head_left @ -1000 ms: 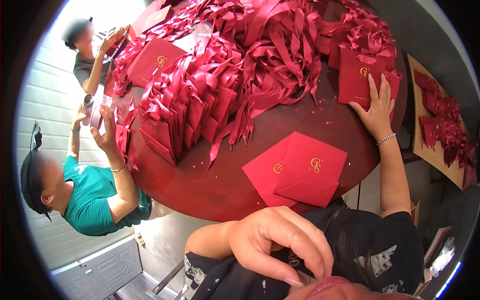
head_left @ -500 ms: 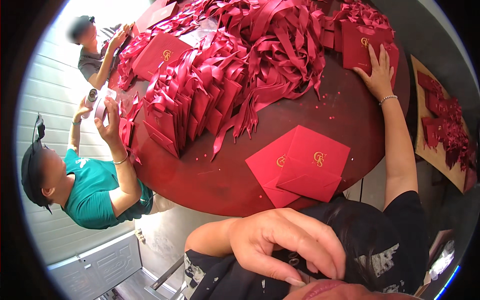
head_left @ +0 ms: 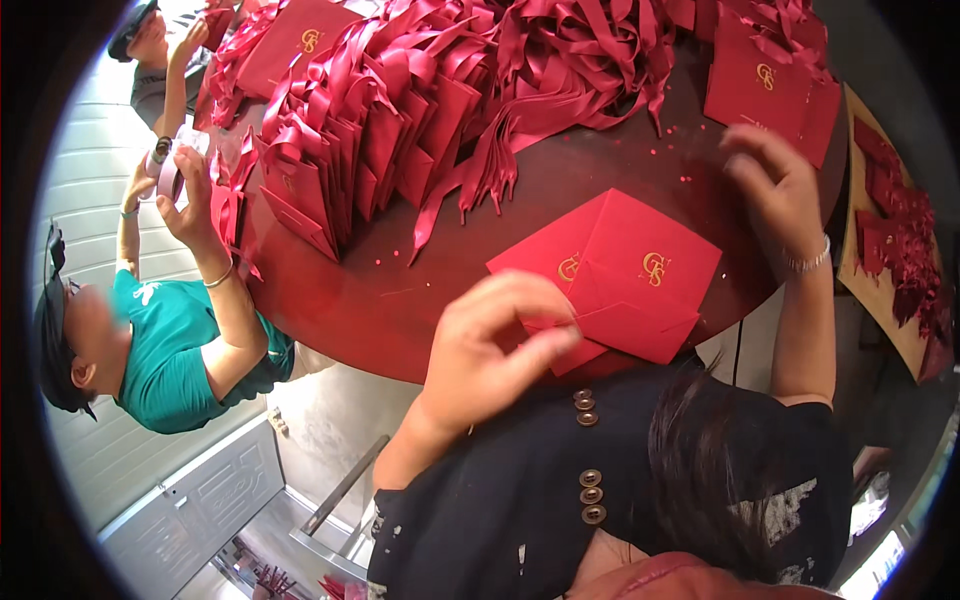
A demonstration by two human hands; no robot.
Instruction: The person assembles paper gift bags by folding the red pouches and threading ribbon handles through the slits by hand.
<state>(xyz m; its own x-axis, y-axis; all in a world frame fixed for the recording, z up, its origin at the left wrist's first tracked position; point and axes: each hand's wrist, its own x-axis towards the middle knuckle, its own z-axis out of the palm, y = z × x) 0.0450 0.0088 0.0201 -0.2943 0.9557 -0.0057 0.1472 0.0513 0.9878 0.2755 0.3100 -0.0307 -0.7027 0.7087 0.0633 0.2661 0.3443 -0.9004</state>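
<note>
Two flat red paper gift bags [head_left: 640,262] with gold emblems overlap at the table's near edge, bottom folds toward me. My left hand [head_left: 490,345] hovers at their near left corner, fingers loosely bent and thumb slightly apart; I see nothing held. Whether it touches the paper cannot be told. My right hand [head_left: 785,195], smeared by motion, is raised with half-curled, parted fingers and holds nothing. Just beyond it, a stack of red gift bags [head_left: 765,95] lies at the far right. Standing bags with ribbon handles [head_left: 370,150] crowd the left middle.
A heap of loose red ribbons [head_left: 590,70] covers the far middle of the round dark red table [head_left: 340,310]. A co-worker in green [head_left: 190,350] at the left holds a roll of tape [head_left: 170,178]; another person sits beyond. More red bags rest on a side table [head_left: 858,290].
My left hand has dropped from near my mouth to the two flat bags. My right hand has lifted off the right stack and come nearer. The view has shifted somewhat.
</note>
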